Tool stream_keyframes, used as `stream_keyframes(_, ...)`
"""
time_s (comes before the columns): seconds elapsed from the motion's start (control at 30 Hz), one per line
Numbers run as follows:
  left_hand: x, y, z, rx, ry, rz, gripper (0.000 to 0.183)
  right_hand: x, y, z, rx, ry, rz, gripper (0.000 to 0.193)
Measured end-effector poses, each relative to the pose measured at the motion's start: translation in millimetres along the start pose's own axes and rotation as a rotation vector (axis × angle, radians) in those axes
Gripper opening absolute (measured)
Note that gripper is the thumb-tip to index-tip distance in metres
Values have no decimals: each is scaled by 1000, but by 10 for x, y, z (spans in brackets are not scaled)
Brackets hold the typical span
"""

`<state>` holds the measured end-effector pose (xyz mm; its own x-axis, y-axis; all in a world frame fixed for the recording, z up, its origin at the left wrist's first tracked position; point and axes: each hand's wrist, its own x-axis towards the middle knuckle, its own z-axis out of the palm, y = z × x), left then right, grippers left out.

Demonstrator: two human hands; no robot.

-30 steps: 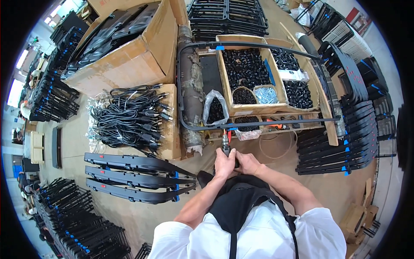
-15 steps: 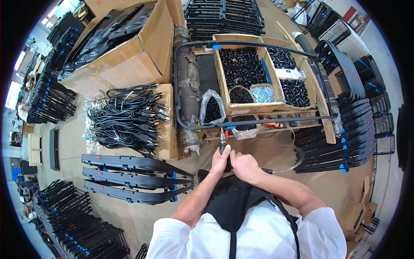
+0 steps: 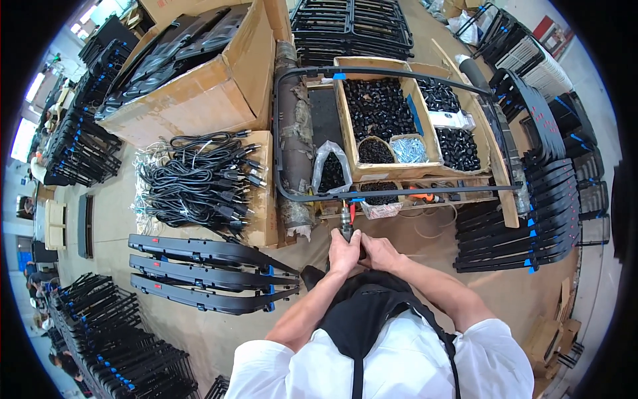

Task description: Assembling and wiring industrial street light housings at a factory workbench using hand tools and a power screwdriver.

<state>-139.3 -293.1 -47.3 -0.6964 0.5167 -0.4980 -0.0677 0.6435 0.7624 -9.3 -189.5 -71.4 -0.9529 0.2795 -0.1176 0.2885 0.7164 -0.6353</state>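
Observation:
Both hands are closed on a power screwdriver [image 3: 345,216], its metal nose pointing away from me. My left hand [image 3: 343,254] wraps the body just behind the nose. Against it, my right hand [image 3: 380,253] grips the rear part, which is mostly hidden by the fingers. The driver's tip meets the near bar of a black rounded rectangular frame [image 3: 425,193] beside a blue tab; whether a screw sits there is too small to tell. Under the frame lies a wooden box [image 3: 351,173] of black plastic parts, with silver screws [image 3: 409,151] in one section.
At left, coiled black power cables [image 3: 199,183] lie on cardboard, with a large carton [image 3: 179,106] of black panels behind. Several black curved bars [image 3: 206,272] are stacked nearer me. More black frames [image 3: 518,226] stand at right. A plastic bag [image 3: 330,169] and an orange-handled tool [image 3: 425,195] lie near the frame.
My right hand has shifted lower and closer in behind the left on the driver. The hose seen right of my hand has dropped mostly from sight. The whole view has moved slightly.

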Motion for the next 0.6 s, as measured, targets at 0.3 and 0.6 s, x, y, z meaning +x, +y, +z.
stream_keyframes(0.3, 85, -140, -8, -76, 4, 0, 54, 28, -298, -191, -172, -51, 34, 60)
stream_keyframes(0.6, 118, -279, 39, -120, -16, 25, 53, 3, -373, -155, -181, -47, 41, 61)
